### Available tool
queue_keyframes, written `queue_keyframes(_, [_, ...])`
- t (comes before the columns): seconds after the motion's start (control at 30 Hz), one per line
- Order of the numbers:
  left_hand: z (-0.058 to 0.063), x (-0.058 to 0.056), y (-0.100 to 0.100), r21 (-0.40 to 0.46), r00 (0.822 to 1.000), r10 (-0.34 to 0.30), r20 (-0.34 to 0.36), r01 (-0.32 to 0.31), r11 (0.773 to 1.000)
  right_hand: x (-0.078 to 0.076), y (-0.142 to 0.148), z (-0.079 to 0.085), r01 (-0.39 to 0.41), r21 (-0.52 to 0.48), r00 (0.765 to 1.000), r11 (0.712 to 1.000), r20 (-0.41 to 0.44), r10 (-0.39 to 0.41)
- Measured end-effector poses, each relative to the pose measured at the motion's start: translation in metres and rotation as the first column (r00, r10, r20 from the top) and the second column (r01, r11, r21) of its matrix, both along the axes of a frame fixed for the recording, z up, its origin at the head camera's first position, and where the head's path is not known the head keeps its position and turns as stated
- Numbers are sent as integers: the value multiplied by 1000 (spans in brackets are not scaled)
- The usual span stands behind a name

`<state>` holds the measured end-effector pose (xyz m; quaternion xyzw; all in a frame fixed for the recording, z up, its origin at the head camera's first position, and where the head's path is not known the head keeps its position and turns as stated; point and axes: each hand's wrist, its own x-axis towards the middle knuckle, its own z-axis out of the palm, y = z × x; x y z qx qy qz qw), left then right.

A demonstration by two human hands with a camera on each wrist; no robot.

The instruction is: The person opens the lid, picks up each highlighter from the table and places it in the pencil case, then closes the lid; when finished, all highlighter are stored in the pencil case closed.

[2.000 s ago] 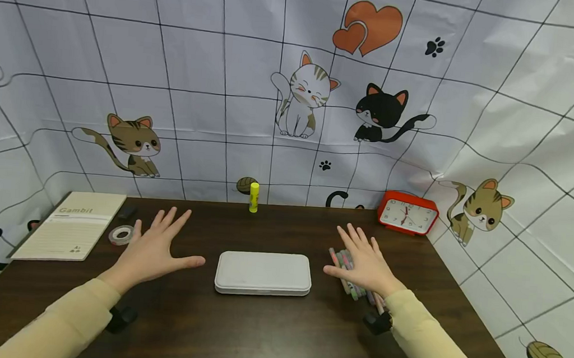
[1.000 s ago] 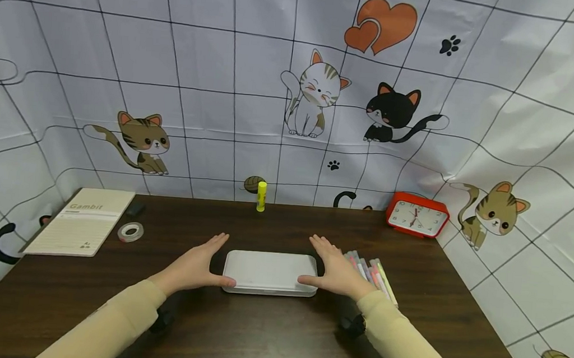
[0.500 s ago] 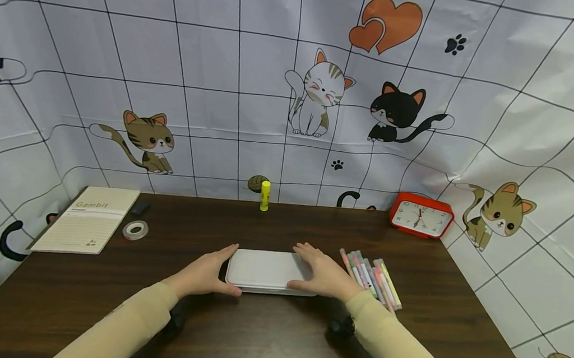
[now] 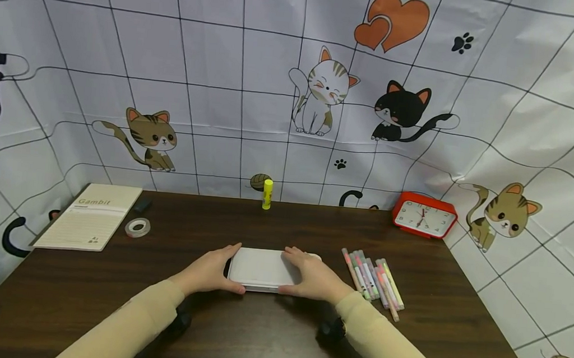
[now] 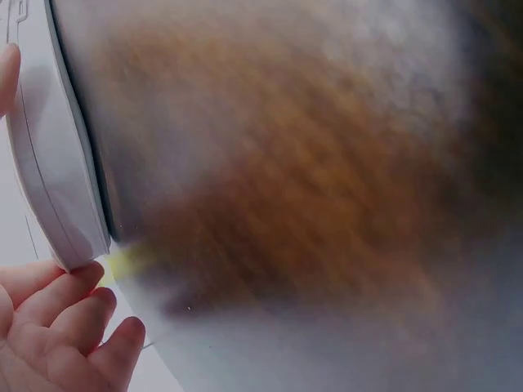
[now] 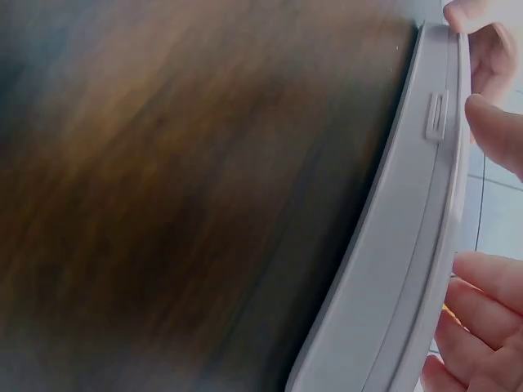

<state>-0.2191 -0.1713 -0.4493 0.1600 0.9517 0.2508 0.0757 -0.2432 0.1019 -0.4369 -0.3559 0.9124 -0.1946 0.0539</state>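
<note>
A flat white pencil case lies on the dark wooden table, its lid down. My left hand grips its left end, thumb at the front edge and fingers at the back edge. Toward the right end, my right hand spans the case the same way, covering part of the lid. Fingertips of the left hand press on the case's edge in the left wrist view. The right wrist view shows a small catch on the case's front side, with the right thumb at the lid's edge.
Several coloured markers lie to the right of the case. A red alarm clock and a yellow glue stick stand at the back. On the left are a notebook, a tape roll and a dark small block.
Both hands have come inward from spread positions beside the case to its edges. The right hand has slid further left along the case, uncovering the markers.
</note>
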Motion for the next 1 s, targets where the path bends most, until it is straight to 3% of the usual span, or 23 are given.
queue_keyframes(0.13, [1,0,2,4,1000,15,-1,-15,1000,1,-3,-1,-8,6,1000,1000,20,8])
queue_keyframes(0.5, [4,4,11,10,997,80,4,-80,997,0,-6,0,8,22,1000,1000,-26,-8])
queue_keyframes(1.0, [1,0,9,-10,998,62,12,-62,998,5,-11,4,32,74,992,997,-122,-22])
